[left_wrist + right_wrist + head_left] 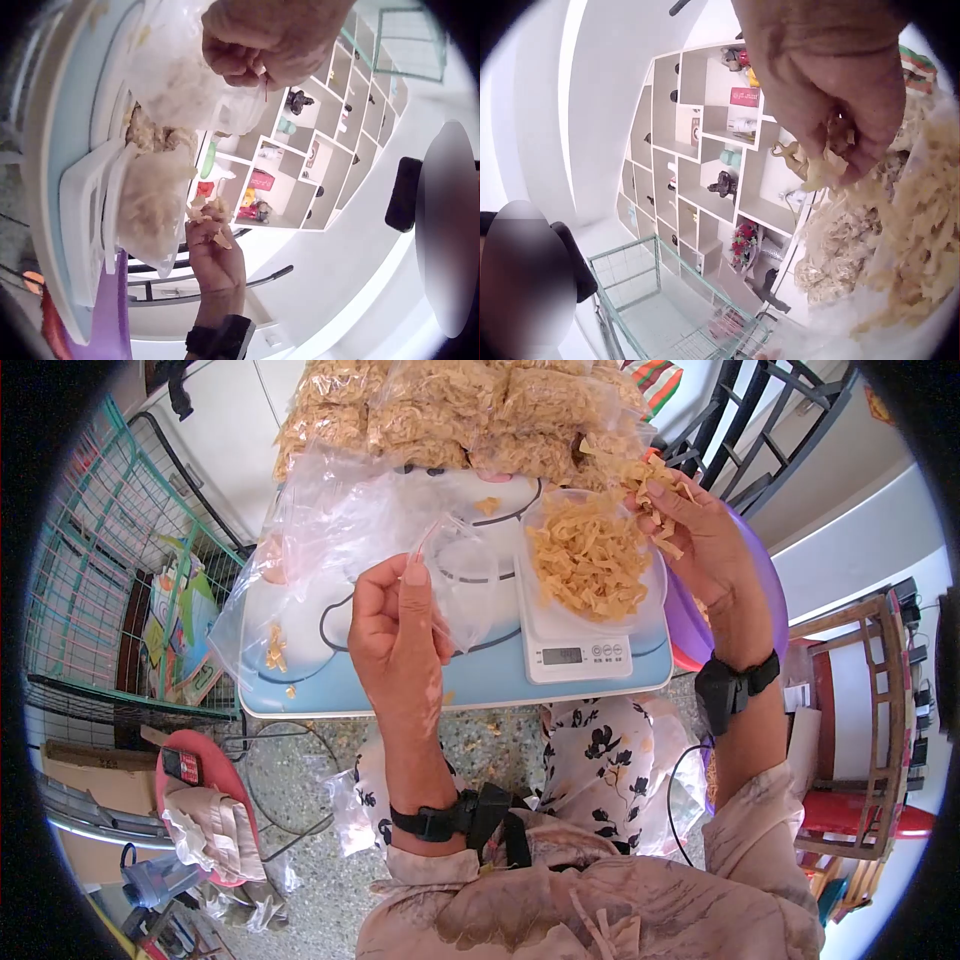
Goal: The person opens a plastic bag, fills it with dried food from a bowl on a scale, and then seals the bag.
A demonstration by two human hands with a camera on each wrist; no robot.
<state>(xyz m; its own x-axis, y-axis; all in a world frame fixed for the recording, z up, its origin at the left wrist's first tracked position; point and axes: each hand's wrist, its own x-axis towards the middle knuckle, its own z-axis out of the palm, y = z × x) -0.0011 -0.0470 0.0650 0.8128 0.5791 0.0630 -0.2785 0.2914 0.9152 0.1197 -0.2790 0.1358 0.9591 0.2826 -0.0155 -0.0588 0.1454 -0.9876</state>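
A white digital scale (575, 655) bears a clear container heaped with pale yellow dried strips (590, 560). The right hand (705, 540) grips a small bunch of strips (655, 490) above the container's right side; in the right wrist view the right hand (840, 97) has its fingers curled round them. Left of the scale, the left hand (400, 630) pinches the edge of a clear plastic bag (465, 575) between thumb and fingers. The left wrist view shows the left hand (270, 45) over the bag (187, 82).
Filled bags (430, 410) are stacked at the table's back. Empty clear bags (330, 520) lie on the left part. A purple basin (765, 590) stands right of the table (380, 695), and a green wire rack (110, 590) at the left. Loose strips are scattered on the tabletop.
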